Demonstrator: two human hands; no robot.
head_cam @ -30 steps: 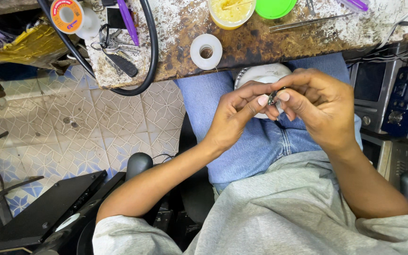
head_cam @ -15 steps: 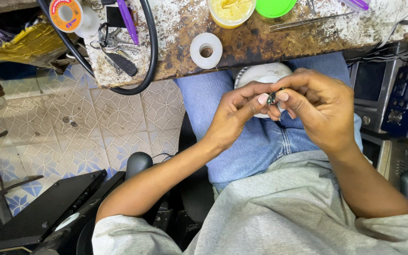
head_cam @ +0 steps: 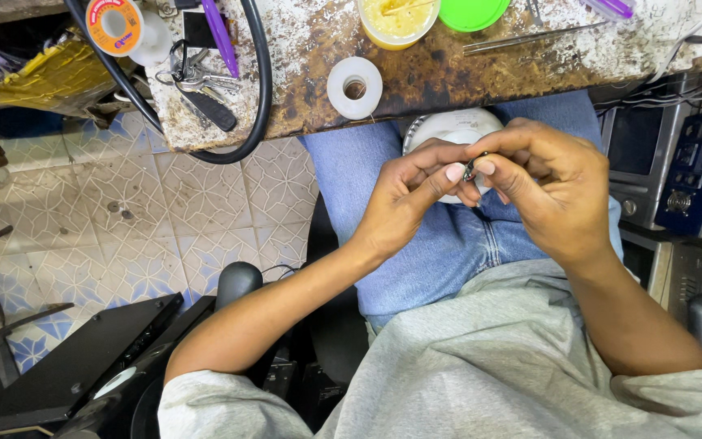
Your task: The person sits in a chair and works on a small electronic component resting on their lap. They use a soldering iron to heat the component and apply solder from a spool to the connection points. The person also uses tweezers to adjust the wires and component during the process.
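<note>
Over my lap in blue jeans, my left hand (head_cam: 408, 195) and my right hand (head_cam: 550, 187) meet fingertip to fingertip. Between them they pinch a tiny dark part (head_cam: 469, 169), too small to make out. Both thumbs and forefingers press on it. Just behind the hands a round white object (head_cam: 448, 126) rests on my thighs under the bench edge, partly hidden by my fingers.
A stained worn workbench (head_cam: 465, 61) runs across the top, with a white tape roll (head_cam: 355, 87), a yellow tub (head_cam: 396, 20), a green lid (head_cam: 473, 12), tweezers (head_cam: 522, 38), keys (head_cam: 201, 81), a solder spool (head_cam: 114, 24) and a black cable loop (head_cam: 262, 89). Electronic units (head_cam: 684, 175) stand at right. Tiled floor lies at left.
Both hands stay together on the small part; fingers shift only slightly. The view has barely moved.
</note>
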